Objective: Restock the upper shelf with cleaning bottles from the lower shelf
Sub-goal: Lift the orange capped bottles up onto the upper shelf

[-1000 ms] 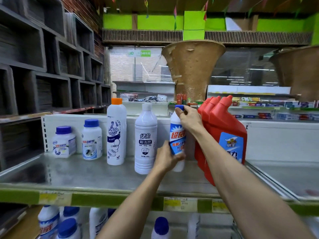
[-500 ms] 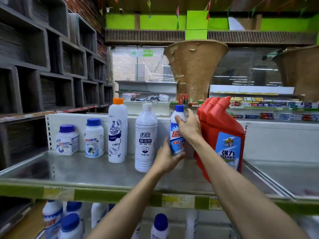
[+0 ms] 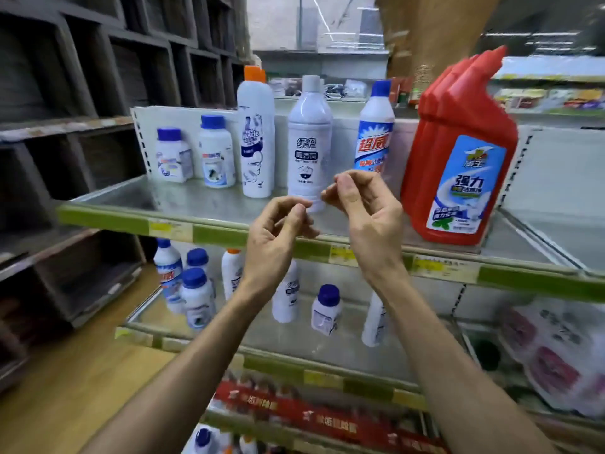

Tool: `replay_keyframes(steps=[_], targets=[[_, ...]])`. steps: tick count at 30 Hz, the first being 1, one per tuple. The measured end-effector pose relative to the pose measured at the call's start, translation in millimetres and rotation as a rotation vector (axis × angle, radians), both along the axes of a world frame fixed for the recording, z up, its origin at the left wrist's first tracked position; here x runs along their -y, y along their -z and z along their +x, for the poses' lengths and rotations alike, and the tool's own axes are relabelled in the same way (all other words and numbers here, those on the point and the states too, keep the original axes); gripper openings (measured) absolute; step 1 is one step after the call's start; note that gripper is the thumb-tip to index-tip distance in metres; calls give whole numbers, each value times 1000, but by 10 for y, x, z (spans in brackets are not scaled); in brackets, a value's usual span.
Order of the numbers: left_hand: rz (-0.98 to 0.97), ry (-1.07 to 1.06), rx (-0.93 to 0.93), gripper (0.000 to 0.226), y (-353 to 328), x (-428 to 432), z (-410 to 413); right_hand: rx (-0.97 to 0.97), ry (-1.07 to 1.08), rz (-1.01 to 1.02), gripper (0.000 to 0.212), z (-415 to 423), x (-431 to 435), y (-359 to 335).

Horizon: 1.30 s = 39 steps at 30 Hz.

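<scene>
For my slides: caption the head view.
Empty left hand and right hand hover before the upper shelf; a tall blue-capped bottle stands beside red jugs.

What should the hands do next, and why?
Probably lower the right hand to the small blue-capped bottle on the lower shelf. It and the left hand hold nothing, the tall blue-capped cleaner bottle already stands on the upper shelf, and more bottles stand below.

The one camera rides on my head, close up to the upper shelf (image 3: 108, 221), looking forward and a little down, so the shelf's green front lip crosses the middle of the view. Beneath it show the lower shelf (image 3: 140, 335) and wooden floor (image 3: 82, 371); beyond it lies what seems a far aisle (image 3: 543, 93), blurred.
</scene>
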<state>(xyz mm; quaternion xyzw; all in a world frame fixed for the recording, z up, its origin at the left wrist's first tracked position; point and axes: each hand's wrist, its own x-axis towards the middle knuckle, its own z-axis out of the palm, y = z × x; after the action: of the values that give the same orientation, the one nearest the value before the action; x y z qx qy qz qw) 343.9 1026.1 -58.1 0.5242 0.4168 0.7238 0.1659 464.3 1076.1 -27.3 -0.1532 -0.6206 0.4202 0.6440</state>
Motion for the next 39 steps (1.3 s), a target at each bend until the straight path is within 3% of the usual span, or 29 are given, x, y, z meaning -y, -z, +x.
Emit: replay_keyframes(steps=[14, 29, 31, 35, 39], targets=[[-146, -132, 137, 23, 758, 695, -974, 178, -136, -158, 15, -544, 539, 859], [-363, -47, 182, 23, 1241, 727, -2177, 421, 70, -380, 4, -1794, 345, 1656], [-365, -24, 180, 24, 1260, 700, -2182, 563, 154, -391, 23, -1885, 197, 1702], [-334, -19, 142, 21, 1287, 673, -2138, 704, 163, -477, 82, -2079, -133, 1759], [-316, 8, 130, 22, 1288, 666, -2139, 709, 117, -465, 98, -2277, -366, 1757]])
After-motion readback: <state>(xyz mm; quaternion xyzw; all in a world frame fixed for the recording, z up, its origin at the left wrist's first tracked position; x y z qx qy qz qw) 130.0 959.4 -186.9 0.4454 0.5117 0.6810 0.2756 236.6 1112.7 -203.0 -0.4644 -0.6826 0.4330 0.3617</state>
